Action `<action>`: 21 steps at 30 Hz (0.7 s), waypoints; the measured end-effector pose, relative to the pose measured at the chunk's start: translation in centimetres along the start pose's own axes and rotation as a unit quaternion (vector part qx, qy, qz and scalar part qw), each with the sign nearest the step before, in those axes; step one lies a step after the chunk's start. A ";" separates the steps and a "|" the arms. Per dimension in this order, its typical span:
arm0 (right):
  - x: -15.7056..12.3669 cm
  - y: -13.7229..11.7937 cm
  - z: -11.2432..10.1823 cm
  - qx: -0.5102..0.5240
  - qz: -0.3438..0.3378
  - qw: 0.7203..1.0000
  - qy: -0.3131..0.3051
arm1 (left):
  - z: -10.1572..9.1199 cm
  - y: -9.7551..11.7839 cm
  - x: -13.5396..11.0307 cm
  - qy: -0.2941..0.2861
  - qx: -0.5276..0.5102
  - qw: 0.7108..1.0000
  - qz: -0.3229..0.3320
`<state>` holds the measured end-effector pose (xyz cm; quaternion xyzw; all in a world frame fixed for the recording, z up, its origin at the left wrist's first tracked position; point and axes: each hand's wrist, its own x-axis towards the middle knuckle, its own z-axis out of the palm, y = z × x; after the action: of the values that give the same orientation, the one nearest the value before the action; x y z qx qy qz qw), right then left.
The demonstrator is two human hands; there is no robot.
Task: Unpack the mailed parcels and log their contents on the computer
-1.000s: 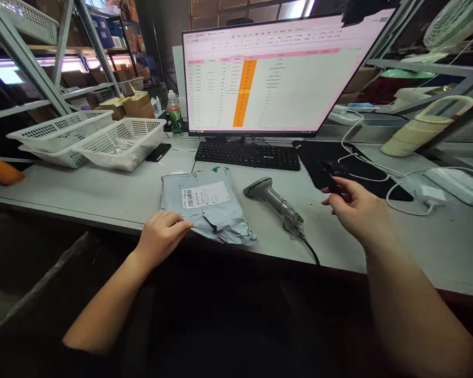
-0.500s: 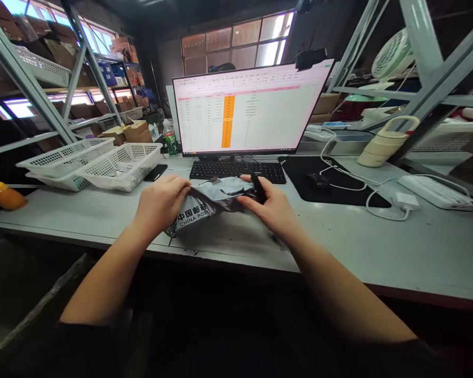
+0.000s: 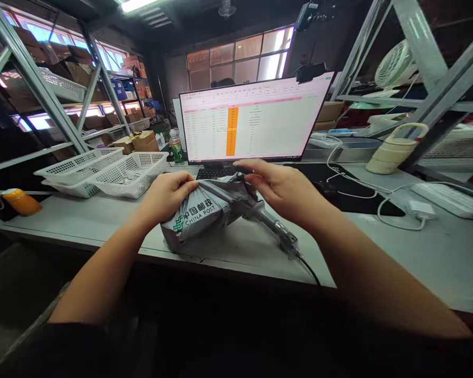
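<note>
A grey plastic mailing bag (image 3: 205,212) printed CHINA POST lies on the table, bulging and crumpled towards its upper right. My left hand (image 3: 169,194) is closed on its upper left edge, thumb and fingers pinching the plastic. At the bag's gathered right end, my right hand (image 3: 279,186) is closed around a slim black tool (image 3: 241,171), mostly hidden by the fingers. Its exact kind cannot be made out. Under the right wrist lies a grey handheld barcode scanner (image 3: 274,226) with a black cable, its head partly behind the bag.
Behind the bag stand a monitor (image 3: 260,123) and a keyboard (image 3: 213,172). White perforated baskets (image 3: 132,176) and an orange bottle (image 3: 22,202) are on the left. To the right are a black mouse pad (image 3: 362,197), a white charger (image 3: 421,209) with cables and a cream container (image 3: 390,152).
The bag's printed side has turned up more into view. My right hand has shifted slightly up and right, its black tool now mostly hidden. The scanner shows more clearly.
</note>
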<state>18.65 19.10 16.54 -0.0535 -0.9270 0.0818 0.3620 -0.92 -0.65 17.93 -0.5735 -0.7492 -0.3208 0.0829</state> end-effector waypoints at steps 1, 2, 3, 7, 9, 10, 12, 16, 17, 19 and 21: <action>-0.7 -1.1 -0.8 -0.049 -0.032 0.998 -0.008 | 0.1 0.0 0.1 0.004 -0.001 1.000 0.000; -1.4 -2.1 -1.5 -0.097 -0.062 0.993 -0.015 | 0.2 0.1 0.3 0.009 -0.001 1.000 0.000; -1.8 -3.1 -2.0 -0.140 -0.089 0.986 -0.024 | 0.2 0.1 0.4 0.014 0.001 1.000 0.000; -1.7 -6.3 -2.2 -0.231 -0.169 0.957 -0.054 | 0.4 0.3 1.2 0.021 0.010 1.000 -0.003; -0.7 -6.9 -1.7 -0.240 -0.188 0.951 -0.059 | 0.5 0.4 1.3 0.024 0.024 0.999 0.005; -0.2 -6.8 -1.4 -0.240 -0.193 0.949 -0.060 | 0.5 0.5 1.2 0.027 0.034 0.999 0.012; 0.7 -5.9 -1.0 -0.245 -0.184 0.950 -0.057 | 0.2 0.6 0.6 0.031 0.050 0.998 0.021; 1.7 -1.5 -2.0 -0.242 -0.117 0.962 -0.038 | -0.9 0.5 -1.4 0.027 0.039 0.999 0.001; 1.7 -0.3 -2.5 -0.231 -0.101 0.967 -0.030 | -1.2 0.3 -1.8 0.026 0.033 0.999 -0.002; 1.0 1.8 -3.6 -0.204 -0.072 0.976 -0.029 | -1.5 -0.1 -2.3 0.031 0.025 0.999 0.000; -0.6 4.1 -4.2 -0.146 -0.019 0.988 -0.034 | -1.6 -0.6 -2.5 0.042 0.014 0.999 -0.002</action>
<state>22.09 23.53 18.37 -0.0855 -0.9417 -0.0597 0.3198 -1.06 -3.63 17.71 -0.5569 -0.7505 -0.3342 0.1221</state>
